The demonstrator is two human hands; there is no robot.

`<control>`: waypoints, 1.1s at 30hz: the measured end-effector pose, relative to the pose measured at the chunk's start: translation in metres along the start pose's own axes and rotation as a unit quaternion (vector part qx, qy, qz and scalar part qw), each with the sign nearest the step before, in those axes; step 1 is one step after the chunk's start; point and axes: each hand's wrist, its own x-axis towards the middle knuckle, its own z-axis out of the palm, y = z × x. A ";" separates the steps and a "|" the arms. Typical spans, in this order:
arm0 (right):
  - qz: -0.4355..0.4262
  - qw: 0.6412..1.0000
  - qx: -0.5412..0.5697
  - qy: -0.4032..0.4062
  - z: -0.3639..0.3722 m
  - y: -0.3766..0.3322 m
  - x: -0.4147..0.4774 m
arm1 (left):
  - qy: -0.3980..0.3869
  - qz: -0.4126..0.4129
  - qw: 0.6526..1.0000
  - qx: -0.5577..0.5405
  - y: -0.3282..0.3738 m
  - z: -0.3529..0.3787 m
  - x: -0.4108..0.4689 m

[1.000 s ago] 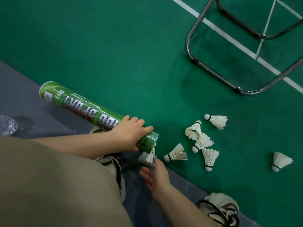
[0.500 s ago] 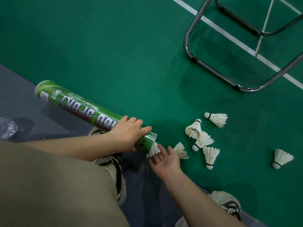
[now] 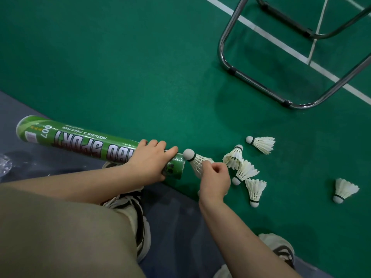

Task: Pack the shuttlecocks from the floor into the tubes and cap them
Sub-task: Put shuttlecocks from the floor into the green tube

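tube [image 3: 80,140] reading "training & practice", "007", left fingers [image 3: 158,145] curled round it, right fingers [image 3: 217,167] pinching shuttlecock [image 3: 195,160]

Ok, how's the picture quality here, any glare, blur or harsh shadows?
Head view: dim even light, soft shadow under the chair frame, glints on its chrome. Head view: right hand and held shuttlecock sharp, no motion blur; trouser leg nearest the lens looks soft.

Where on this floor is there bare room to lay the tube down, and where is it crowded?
Free: the green floor beyond the tube, left of the chair frame; also the strip between the four shuttlecocks and the lone shuttlecock. Crowded: at the tube's mouth, where the right hand pinches a shuttlecock beside those four.
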 end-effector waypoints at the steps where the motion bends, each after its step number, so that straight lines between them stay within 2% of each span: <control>1: 0.008 1.000 0.012 0.007 0.000 0.001 0.003 | -0.003 0.002 1.000 0.003 0.001 0.000 0.000; 4: 0.056 0.995 0.068 0.055 -0.002 0.002 0.014 | -0.005 -0.002 1.000 0.003 0.003 -0.001 0.002; 6: 0.078 0.990 0.104 0.048 -0.006 0.007 0.016 | -0.002 -0.017 1.000 0.002 0.002 -0.001 0.005; 10: 0.045 0.986 0.139 -0.084 -0.002 0.015 0.006 | -0.004 -0.010 1.000 0.003 0.010 -0.002 0.008; 14: 0.091 0.948 0.205 -0.226 0.007 0.012 0.001 | 0.025 0.011 1.000 -0.015 0.017 -0.003 0.012; 18: 0.143 0.919 0.145 -0.339 0.002 0.016 0.018 | 0.032 0.012 0.999 -0.023 0.019 -0.005 0.014; 21: 0.139 0.881 0.109 -0.439 -0.014 0.009 0.033 | 0.040 0.029 0.998 -0.024 0.019 -0.002 0.015; 23: 0.119 0.865 0.072 -0.481 -0.019 0.005 0.038 | 0.073 0.046 0.996 -0.036 0.023 -0.001 0.017; 24: 0.111 0.861 0.055 -0.493 -0.019 0.004 0.039 | 0.060 0.055 0.996 -0.037 0.026 -0.004 0.018; 27: 0.067 0.871 0.001 -0.487 -0.019 0.000 0.039 | 0.022 0.061 0.997 -0.031 0.036 -0.015 0.023; 29: 0.016 0.897 -0.003 -0.441 -0.017 0.001 0.036 | 0.011 0.048 0.998 -0.030 0.038 -0.021 0.026; 31: -0.047 0.940 0.042 -0.334 -0.015 0.004 0.029 | 0.013 0.043 0.998 -0.037 0.039 -0.025 0.029; 33: -0.173 0.968 0.024 -0.178 -0.018 0.012 0.025 | 0.025 0.037 0.998 -0.037 0.038 -0.028 0.031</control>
